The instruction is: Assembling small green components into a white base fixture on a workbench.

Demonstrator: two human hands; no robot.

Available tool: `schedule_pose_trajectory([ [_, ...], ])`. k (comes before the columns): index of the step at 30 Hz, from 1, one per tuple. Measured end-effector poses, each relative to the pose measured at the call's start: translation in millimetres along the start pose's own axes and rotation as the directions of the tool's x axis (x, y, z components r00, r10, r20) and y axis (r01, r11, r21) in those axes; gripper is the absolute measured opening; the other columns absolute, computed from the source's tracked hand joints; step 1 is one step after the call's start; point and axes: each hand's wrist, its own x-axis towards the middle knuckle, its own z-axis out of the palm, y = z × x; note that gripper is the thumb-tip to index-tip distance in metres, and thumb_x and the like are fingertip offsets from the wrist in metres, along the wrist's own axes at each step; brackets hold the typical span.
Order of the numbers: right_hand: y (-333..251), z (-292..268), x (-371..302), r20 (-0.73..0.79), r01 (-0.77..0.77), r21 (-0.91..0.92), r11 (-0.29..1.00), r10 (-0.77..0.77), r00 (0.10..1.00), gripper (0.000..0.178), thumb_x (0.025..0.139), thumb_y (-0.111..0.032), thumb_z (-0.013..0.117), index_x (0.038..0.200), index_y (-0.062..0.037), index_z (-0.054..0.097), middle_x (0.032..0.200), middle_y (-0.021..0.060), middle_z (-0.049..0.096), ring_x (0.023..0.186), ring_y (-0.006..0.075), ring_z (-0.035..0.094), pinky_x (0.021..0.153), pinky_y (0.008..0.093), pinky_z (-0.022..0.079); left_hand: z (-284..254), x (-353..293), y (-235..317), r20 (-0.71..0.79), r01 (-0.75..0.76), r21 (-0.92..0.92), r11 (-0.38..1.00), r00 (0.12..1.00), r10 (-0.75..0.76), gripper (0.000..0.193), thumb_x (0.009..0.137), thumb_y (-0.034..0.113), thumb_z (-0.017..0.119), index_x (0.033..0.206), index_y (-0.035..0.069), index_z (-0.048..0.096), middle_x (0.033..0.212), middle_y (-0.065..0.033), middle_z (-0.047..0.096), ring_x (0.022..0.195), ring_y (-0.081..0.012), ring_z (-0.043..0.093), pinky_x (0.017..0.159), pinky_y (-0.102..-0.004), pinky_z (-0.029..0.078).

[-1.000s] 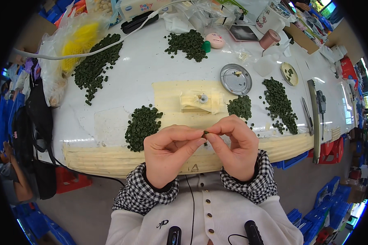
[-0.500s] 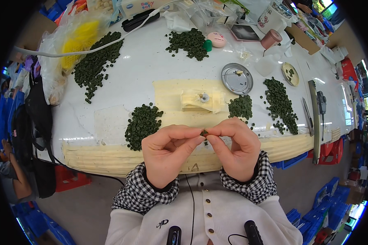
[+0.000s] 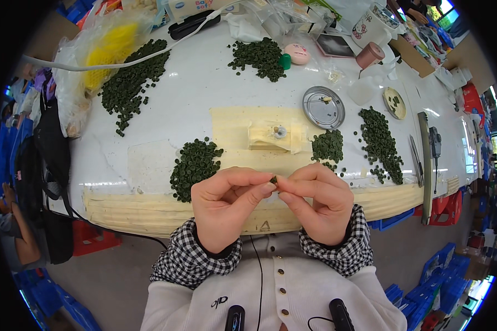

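My left hand (image 3: pixel 222 207) pinches a small dark green piece (image 3: pixel 273 180) between thumb and fingertips, above the table's near edge. My right hand (image 3: pixel 324 205) is closed too, its thumb and forefinger bent right beside the piece; whether they grip it is hard to see. Just left of my hands lies a pile of round dark green pieces (image 3: pixel 196 165). Beyond them a small tape-wrapped block (image 3: pixel 273 137) with a pale knob on top rests on a yellowish sheet (image 3: pixel 226 124). A smaller green pile (image 3: pixel 327 145) lies to the block's right.
A round metal lid (image 3: pixel 323 118) and a cream dish (image 3: pixel 394 103) stand at the right. More green piles lie far left, at the back and right. Tweezers (image 3: pixel 416 160) lie near a long grey bar (image 3: pixel 426 154). A white cable (image 3: pixel 110 66) crosses the back left.
My right thumb and fingertips have shifted slightly away from the tiny piece, which shows more clearly at my left fingertips. The left hand is nearly still.
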Motion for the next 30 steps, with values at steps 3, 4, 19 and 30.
schedule_pose_trajectory([
  [3,0.1,0.5,-1.1,-0.005,0.025,-0.020,0.999,-0.025,1.000,0.029,0.081,0.004,0.071,0.109,-0.0040,0.072,0.090,0.0081,0.065,0.075,0.0142,0.063,0.064,0.0236,0.049,-2.7,2.5,-3.7,0.047,-0.125,0.050,0.991,0.991,0.123,0.017,0.084,-0.010,0.067,0.100,-0.004,0.069,0.098,-0.0124,0.069,0.088,-0.0144,0.066,0.076,-0.0234,0.053],
  [4,0.0,0.8,-1.8,-0.016,0.025,-0.019,0.999,-0.026,1.000,0.030,0.081,0.004,0.071,0.109,-0.0041,0.072,0.090,0.0080,0.065,0.075,0.0140,0.062,0.064,0.0235,0.049,-2.6,2.9,-2.7,0.057,-0.119,0.052,0.992,0.992,0.116,0.017,0.084,-0.010,0.067,0.100,-0.004,0.069,0.099,-0.0128,0.068,0.089,-0.0147,0.065,0.076,-0.0237,0.053],
  [19,-1.0,2.9,-1.0,-0.035,0.064,-0.060,0.996,-0.067,0.997,0.032,0.080,0.005,0.071,0.111,-0.0027,0.071,0.089,0.0082,0.064,0.071,0.0141,0.061,0.062,0.0230,0.049,-0.8,1.4,-1.9,0.015,-0.048,0.057,0.997,0.999,0.047,0.019,0.085,-0.008,0.067,0.104,-0.004,0.068,0.099,-0.0103,0.069,0.088,-0.0117,0.066,0.075,-0.0209,0.052],
  [30,-1.1,-1.7,-2.1,0.042,0.014,-0.014,1.000,-0.013,0.999,0.029,0.082,0.006,0.069,0.110,-0.0005,0.070,0.090,0.0089,0.064,0.076,0.0156,0.061,0.066,0.0244,0.048,-1.8,3.8,4.2,0.117,-0.289,0.384,0.877,0.957,0.265,0.020,0.084,-0.009,0.067,0.102,-0.001,0.071,0.097,-0.0130,0.070,0.086,-0.0169,0.066,0.075,-0.0253,0.052],
])
